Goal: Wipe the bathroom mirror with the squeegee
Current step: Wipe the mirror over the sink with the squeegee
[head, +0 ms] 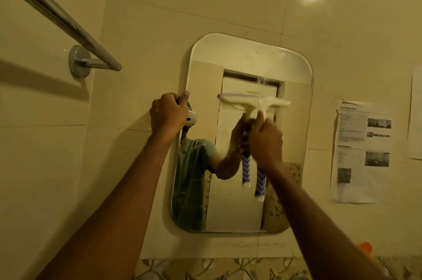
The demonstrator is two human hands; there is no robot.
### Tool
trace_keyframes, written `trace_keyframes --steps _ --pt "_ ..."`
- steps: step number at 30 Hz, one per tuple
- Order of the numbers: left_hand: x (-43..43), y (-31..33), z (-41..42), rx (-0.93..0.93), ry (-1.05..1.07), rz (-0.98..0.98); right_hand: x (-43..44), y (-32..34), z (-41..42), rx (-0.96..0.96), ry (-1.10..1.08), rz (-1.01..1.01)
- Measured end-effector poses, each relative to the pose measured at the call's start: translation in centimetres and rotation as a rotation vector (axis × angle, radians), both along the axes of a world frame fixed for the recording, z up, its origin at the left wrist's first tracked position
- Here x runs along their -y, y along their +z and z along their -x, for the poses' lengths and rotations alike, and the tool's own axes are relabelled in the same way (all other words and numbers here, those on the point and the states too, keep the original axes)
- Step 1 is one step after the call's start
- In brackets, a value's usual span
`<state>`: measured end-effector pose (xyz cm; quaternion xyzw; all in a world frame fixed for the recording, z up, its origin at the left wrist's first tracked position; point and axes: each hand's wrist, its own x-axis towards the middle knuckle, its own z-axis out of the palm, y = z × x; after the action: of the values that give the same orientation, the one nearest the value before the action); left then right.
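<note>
At mirror mid-height, right hand wrapped round squeegee handle near the head, left hand gripping mirror edge; tool likely light, rigid, blade flexible.

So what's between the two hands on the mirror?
Only bare mirror glass, seen in the head view, between the left hand and the right hand.

Squeegee has a white head and blue handle with white chevrons, wall tiles are cream, and the lower border tile apparently carries a leaf pattern.
</note>
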<state>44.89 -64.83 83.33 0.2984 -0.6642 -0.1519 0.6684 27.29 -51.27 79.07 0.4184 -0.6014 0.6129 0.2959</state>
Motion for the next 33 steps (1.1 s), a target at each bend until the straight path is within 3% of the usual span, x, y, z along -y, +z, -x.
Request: trace_keyframes --steps 4,10,13,16,20,24,33 --pt "-0.3 -0.1 -0.1 -0.002 -0.011 0.005 -1.4 -2.6 -0.9 -0.05 0.012 -0.022" --pt "0.1 -0.3 -0.5 0.01 -0.007 0.018 -2.0 10.1 -0.8 -0.113 -0.032 0.057" --pt "0.2 -0.4 -0.4 0.041 0.002 0.032 -1.4 12.7 -0.7 -0.11 -0.092 0.052" --pt "0.2 -0.8 -0.2 0.047 0.026 0.042 -0.7 8.9 -0.5 -0.101 -0.005 0.057" --pt "0.1 -1.2 -0.1 0.037 0.033 0.07 0.1 -1.6 -0.2 -0.001 0.007 0.012" --pt "0.0 -1.4 -0.7 0.046 -0.005 0.038 -0.8 -9.0 -1.3 -0.024 0.011 0.001" --pt "0.3 -4.8 -1.1 0.096 -0.026 0.027 -1.3 1.4 -0.9 -0.068 0.007 0.09"
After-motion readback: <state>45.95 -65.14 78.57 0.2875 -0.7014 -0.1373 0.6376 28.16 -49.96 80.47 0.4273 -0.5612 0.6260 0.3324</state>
